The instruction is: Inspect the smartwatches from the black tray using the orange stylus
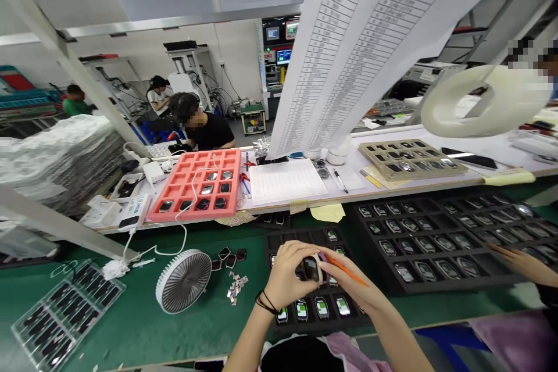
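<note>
My left hand, with dark bands at the wrist, is closed around a smartwatch case with a dark face and a pale rim. My right hand is closed against the other side of the case. A slim orange tool lies along its fingers, its tip pointing down to the right; the exact kind cannot be made out. Both hands are above a black foam tray of watch cases, several with lit green-and-white screens. My hands hide part of this tray.
Left are a small round fan, loose dark watch parts, small silvery pieces and a clear parts tray. A shelf ahead holds a pink tray. Another person's hand reaches over the right black tray. Paper sheets hang overhead.
</note>
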A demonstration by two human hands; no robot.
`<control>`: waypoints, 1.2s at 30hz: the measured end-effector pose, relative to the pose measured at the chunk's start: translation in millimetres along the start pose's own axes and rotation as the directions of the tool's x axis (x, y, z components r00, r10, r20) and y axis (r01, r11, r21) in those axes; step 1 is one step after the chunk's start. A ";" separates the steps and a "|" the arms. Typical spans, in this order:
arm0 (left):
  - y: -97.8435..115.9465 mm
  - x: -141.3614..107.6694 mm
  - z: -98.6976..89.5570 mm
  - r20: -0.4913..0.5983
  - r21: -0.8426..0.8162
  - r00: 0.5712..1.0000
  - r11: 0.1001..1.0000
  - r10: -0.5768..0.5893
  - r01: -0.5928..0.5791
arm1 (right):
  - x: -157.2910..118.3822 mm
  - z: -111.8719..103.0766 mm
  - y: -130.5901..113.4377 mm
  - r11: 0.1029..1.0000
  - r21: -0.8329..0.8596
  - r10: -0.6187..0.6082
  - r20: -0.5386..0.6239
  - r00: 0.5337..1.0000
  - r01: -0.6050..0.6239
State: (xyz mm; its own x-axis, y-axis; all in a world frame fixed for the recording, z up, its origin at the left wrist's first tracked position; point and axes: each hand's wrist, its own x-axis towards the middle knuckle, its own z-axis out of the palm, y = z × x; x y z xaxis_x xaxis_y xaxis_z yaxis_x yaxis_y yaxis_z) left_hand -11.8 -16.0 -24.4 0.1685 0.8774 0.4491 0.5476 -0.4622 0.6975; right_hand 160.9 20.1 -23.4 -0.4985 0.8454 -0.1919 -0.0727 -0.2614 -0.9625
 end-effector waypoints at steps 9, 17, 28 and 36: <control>1.7 -2.6 -0.6 -0.076 -0.093 0.996 0.995 0.036 -0.043 | 2.4 -4.9 8.0 0.980 0.180 0.066 0.107 0.992 -0.085; 5.0 1.2 -1.9 -0.131 -0.136 0.991 0.989 0.033 -0.051 | -1.1 4.7 -6.2 0.986 0.163 0.025 0.133 0.991 -0.047; 4.2 12.5 -9.7 -0.181 -0.019 0.975 0.991 0.130 -0.136 | 10.4 19.3 -13.5 0.979 0.165 -0.139 0.090 0.986 0.123; -4.1 6.1 -12.3 -0.199 -0.132 0.978 0.991 -0.055 0.028 | 8.9 8.3 -20.7 0.934 0.114 -0.323 -0.127 0.938 0.337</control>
State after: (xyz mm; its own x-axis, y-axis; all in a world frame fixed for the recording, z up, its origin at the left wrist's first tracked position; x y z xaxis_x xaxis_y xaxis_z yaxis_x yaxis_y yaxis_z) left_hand -23.1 -10.3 -17.6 -0.0286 0.8581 0.5127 0.4393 -0.4500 0.7775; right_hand 150.9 29.2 -3.6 -0.3344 0.9364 0.1067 -0.3344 -0.0121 -0.9424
